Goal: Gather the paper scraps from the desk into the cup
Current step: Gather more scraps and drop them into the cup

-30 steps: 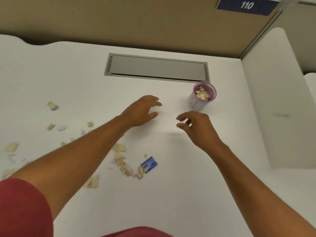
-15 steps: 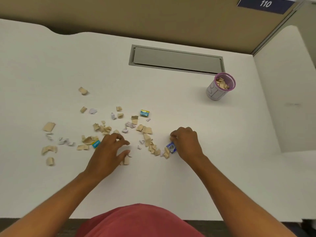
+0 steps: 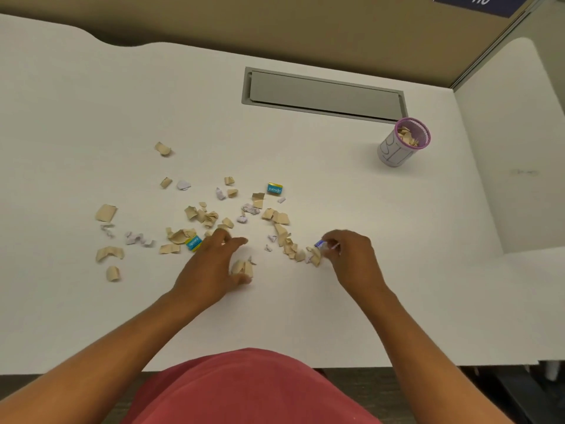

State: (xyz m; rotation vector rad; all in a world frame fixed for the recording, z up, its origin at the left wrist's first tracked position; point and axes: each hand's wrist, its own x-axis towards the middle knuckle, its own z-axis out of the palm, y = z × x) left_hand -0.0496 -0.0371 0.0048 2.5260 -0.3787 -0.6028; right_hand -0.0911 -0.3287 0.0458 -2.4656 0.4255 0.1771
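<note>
Several tan and white paper scraps (image 3: 211,217) lie scattered across the middle of the white desk (image 3: 91,102), with small blue-printed pieces (image 3: 274,188) among them. The pink-rimmed mesh cup (image 3: 403,142) stands at the far right, holding tan scraps. My left hand (image 3: 211,267) rests on the desk with fingers spread around a tan scrap (image 3: 243,268) between thumb and forefinger. My right hand (image 3: 351,258) pinches a small blue and white scrap (image 3: 320,244) at the right end of the pile.
A grey cable-tray lid (image 3: 324,94) is set into the desk behind the scraps. A white side panel (image 3: 513,148) rises just right of the cup. The desk's front edge runs near my red shirt (image 3: 250,390).
Both hands dropped back from near the cup to the scrap pile. My right hand closed on the blue scrap and lifted it slightly; my left hand settled around a tan scrap.
</note>
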